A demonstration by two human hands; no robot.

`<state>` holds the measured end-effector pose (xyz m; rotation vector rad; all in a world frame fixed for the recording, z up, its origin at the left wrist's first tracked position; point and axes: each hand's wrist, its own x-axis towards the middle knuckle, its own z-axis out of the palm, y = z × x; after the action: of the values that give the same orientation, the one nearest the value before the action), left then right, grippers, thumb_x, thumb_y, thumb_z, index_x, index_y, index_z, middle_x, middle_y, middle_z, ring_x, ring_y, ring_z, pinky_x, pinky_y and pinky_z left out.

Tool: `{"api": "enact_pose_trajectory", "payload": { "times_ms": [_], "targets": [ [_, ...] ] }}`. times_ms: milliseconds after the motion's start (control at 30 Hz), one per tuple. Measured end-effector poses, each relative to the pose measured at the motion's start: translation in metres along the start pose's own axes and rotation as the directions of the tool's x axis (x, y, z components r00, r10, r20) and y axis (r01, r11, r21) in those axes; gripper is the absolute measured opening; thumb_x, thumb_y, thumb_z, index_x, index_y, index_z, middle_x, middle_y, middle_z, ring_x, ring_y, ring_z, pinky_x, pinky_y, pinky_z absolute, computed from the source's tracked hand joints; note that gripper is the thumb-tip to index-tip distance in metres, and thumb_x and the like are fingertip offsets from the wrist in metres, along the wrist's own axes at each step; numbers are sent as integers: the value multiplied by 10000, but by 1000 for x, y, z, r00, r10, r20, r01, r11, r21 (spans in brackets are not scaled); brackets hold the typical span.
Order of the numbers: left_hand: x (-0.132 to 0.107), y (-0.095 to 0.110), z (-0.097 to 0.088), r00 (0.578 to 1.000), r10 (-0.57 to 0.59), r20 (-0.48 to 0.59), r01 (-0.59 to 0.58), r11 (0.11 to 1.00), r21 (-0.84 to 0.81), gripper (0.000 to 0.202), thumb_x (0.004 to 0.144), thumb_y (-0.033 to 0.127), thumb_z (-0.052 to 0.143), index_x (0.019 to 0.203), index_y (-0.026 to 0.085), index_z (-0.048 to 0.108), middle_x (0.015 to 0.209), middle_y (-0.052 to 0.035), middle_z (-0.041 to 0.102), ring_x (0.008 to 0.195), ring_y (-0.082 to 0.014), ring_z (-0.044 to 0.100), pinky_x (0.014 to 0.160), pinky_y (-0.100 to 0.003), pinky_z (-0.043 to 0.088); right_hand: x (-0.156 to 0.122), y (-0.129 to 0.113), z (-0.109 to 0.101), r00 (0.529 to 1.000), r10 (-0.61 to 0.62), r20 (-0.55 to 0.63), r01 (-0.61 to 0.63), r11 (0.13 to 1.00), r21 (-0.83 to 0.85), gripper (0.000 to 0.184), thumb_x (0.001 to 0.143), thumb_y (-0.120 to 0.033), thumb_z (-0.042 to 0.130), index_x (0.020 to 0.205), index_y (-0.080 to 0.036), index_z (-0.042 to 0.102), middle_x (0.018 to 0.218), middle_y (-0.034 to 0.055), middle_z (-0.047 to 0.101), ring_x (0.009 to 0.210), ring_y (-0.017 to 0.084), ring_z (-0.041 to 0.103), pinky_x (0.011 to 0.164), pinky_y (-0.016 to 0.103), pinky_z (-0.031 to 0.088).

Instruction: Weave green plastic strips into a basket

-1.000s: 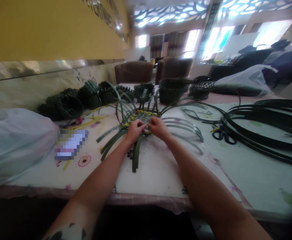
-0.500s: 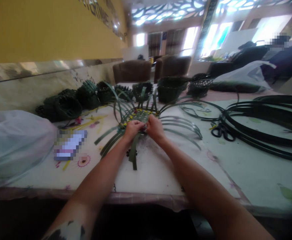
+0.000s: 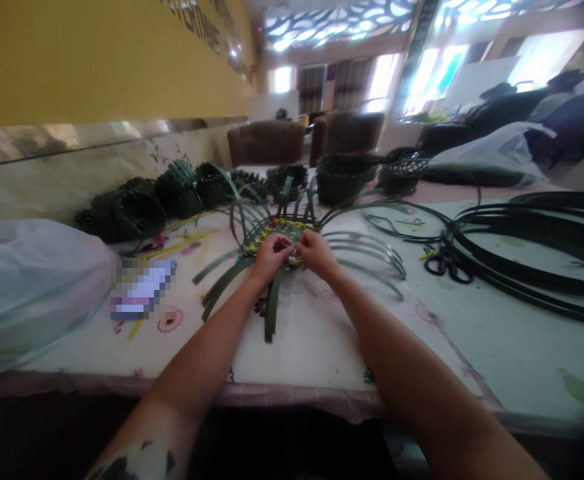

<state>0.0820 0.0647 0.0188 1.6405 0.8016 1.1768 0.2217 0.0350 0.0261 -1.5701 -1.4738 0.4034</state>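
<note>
A flat woven base (image 3: 282,230) of dark green strips lies on the table (image 3: 317,340), with loose strips (image 3: 372,257) arching out on every side. My left hand (image 3: 269,258) and my right hand (image 3: 313,253) meet at its near edge. Both have their fingers pinched together on the strips where the weave ends. What lies right under the fingertips is hidden. Small yellow marks dot the weave.
Several finished dark green baskets (image 3: 137,210) line the back of the table. Black scissors (image 3: 442,263) lie to the right beside large coils of dark strip (image 3: 537,247). A clear plastic bag (image 3: 27,287) fills the left. A pixelated flat object (image 3: 142,297) lies near it. People sit at far right.
Both hands stay pinched at the weave's near edge with only small shifts. The camera view wobbles slightly.
</note>
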Motion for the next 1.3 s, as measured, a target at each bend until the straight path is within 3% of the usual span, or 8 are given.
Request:
{"api": "enact_pose_trajectory", "payload": {
  "times_ms": [267,567,733,933,1033,1133,1200,1300],
  "targets": [
    [2,-7,0,1000,25,-7,-25,999,46,113,766,221,695,792,169,598,686,31,587,622,-103,553,623,-210,440,-3,-7,-8,978,125,168,-169,946,278,165,703,-97,540,643,-211,437,508,-53,525,384,105,457,356,220,345],
    [6,-13,-3,996,-7,-86,25,978,209,157,774,236,692,712,169,565,636,35,558,630,-117,527,633,-229,391,-6,-11,-6,973,97,210,-155,947,282,170,723,-119,544,636,-214,433,497,-55,525,384,98,430,338,215,354],
    [7,-14,-3,985,-26,-168,69,965,254,273,725,288,767,669,179,523,607,49,519,605,-117,500,613,-235,377,-5,-9,-6,977,79,196,-132,952,275,174,732,-131,549,638,-215,429,504,-59,522,379,96,435,334,214,351],
    [7,-13,-2,998,-49,31,46,993,111,78,812,198,636,759,141,642,700,-10,655,644,-130,595,643,-240,449,-4,-3,0,987,53,154,-94,956,277,160,721,-145,555,632,-210,440,506,-65,498,389,85,429,344,196,320],
    [6,-12,-1,997,-72,22,68,989,130,101,809,178,638,716,144,617,660,-4,641,634,-132,595,635,-238,445,-3,-2,6,995,100,-3,-95,950,297,169,688,-150,561,615,-215,423,507,-71,446,443,86,417,375,189,312],
    [4,-9,1,996,-36,80,23,989,148,108,803,172,654,705,144,619,674,-3,644,649,-126,589,648,-234,445,-5,-5,9,950,276,-144,-197,891,408,166,658,-146,554,633,-228,412,522,-66,434,464,111,429,393,220,346],
    [2,-6,3,993,2,121,-20,989,144,110,808,171,653,706,143,622,689,-4,642,650,-119,574,655,-233,445,-6,-9,10,916,387,-104,-276,798,535,158,654,-143,547,676,-234,419,531,-62,460,441,123,436,399,249,378],
    [1,-4,4,997,-3,80,-6,995,104,112,832,173,622,725,148,600,683,3,621,632,-114,564,642,-231,450,-7,-14,9,911,411,-13,-305,697,649,168,672,-159,553,730,-234,414,543,-58,498,428,114,439,425,256,416]
  ]
}}
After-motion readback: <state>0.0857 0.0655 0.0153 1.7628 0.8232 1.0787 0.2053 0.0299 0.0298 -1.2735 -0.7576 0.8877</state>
